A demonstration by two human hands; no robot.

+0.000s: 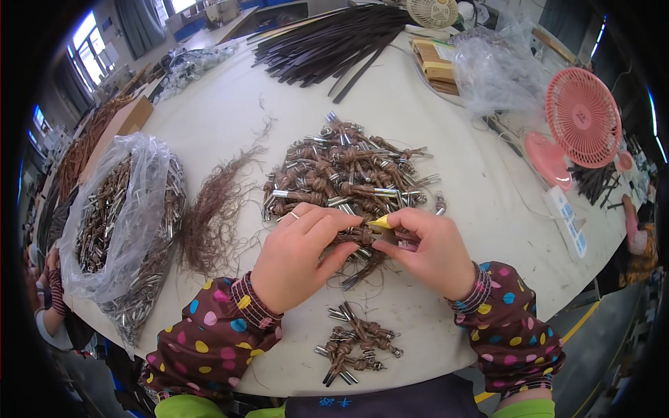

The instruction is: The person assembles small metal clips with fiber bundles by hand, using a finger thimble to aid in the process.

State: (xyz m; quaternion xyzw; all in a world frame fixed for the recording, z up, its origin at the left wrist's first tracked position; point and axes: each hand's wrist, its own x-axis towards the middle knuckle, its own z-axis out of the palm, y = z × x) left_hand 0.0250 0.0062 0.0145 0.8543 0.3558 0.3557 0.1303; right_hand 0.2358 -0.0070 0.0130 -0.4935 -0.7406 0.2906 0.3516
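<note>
Dark navy cloth apron (397, 400) at lower edge | small group of brown knotted cords with silver metal tips (364, 339) on white tabletop (502, 216) | left hand (300, 252): thumb and index finger clamped on brown knotted cord (360, 235), at near edge of large brown cord heap (327, 168) | right hand (433, 252): fingers closed on small yellow pointed object (380, 221), kind unclear, beside cord

Here we go, I'm counting: two heaps of knotted brown cords (333, 167), one thread tangle (214, 216), two fans (583, 117) at my tabletop (481, 171), one power strip (566, 221), one ring (294, 215), two polka-dot sleeves (212, 338)!
</note>
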